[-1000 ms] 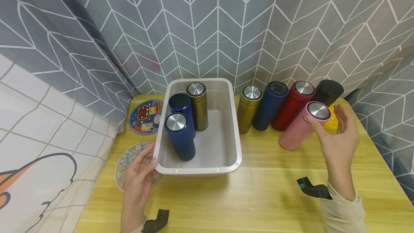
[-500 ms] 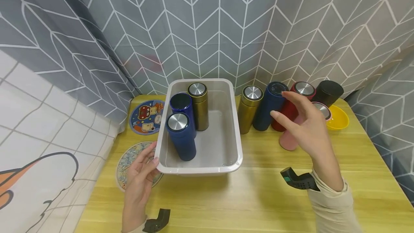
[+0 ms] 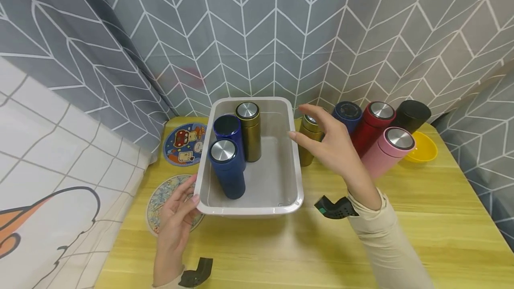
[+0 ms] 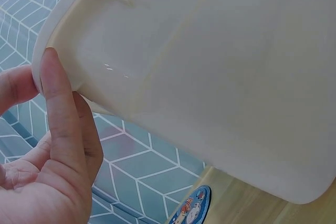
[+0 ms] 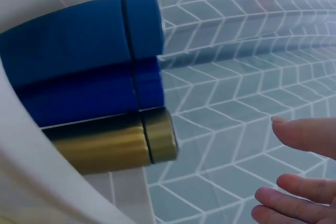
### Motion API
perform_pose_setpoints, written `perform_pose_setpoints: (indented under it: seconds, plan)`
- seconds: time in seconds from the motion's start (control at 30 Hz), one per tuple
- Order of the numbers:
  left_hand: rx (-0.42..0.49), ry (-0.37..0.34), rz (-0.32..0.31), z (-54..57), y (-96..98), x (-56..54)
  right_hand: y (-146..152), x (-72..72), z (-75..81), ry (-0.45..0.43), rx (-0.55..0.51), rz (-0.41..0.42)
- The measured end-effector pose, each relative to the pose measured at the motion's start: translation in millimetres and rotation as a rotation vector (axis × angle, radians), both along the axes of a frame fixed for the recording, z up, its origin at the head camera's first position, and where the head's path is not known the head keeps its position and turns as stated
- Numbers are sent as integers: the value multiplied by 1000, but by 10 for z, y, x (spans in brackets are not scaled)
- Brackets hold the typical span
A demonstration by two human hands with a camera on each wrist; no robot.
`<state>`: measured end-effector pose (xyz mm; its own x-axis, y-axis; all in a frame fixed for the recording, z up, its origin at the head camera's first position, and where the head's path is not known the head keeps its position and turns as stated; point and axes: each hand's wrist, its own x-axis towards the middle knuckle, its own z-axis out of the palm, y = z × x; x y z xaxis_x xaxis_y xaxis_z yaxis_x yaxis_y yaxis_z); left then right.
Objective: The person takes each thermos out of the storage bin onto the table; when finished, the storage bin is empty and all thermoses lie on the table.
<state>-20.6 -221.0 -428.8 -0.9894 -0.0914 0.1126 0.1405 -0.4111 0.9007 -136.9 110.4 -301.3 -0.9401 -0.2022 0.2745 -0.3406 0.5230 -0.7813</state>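
A white plastic bin [image 3: 277, 209] holds a dark blue thermos [image 3: 230, 177], a glossy blue thermos [image 3: 228, 125] and a gold thermos [image 3: 252, 139], all upright. My left hand [image 3: 175, 215] pinches the bin's near left corner, thumb on the rim [image 4: 50, 30] and fingers against the outer wall. My right hand [image 3: 331, 146] hovers at the bin's right rim, thumb and fingers spread apart with nothing between them. Behind it stands a second gold thermos [image 3: 307, 155], partly hidden by the hand. In the right wrist view, the right fingers [image 5: 294, 198] are apart from the bottles.
Right of the bin stand another blue thermos [image 3: 347, 113], a red thermos [image 3: 367, 126], a pink thermos [image 3: 383, 155] and a black thermos [image 3: 411, 117]. A yellow bowl [image 3: 425, 148] sits behind them. Two round mats, one cartoon mat [image 3: 184, 144] and one floral mat [image 3: 158, 200], lie left.
My right hand has left the pink thermos and moved left, past the red and blue ones, to the gold thermos by the bin. The left hand stays on the bin's corner.
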Motion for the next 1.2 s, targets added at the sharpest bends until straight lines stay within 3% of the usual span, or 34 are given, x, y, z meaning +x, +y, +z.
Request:
perform_pose_setpoints:
  seconds: [0.13,0.37,0.6,1.2]
  plan:
    - [7,11,-4,6,-8,-13,-129,-133,-19,-37,15,47]
    - [11,25,-4,11,-29,-11,-397,-347,-72,-82,-98,132]
    - [-2,14,-2,3,-31,-14,-545,-525,-196,-110,-74,142]
    - [23,6,-1,-22,6,-1,-696,-767,-369,-206,-100,157]
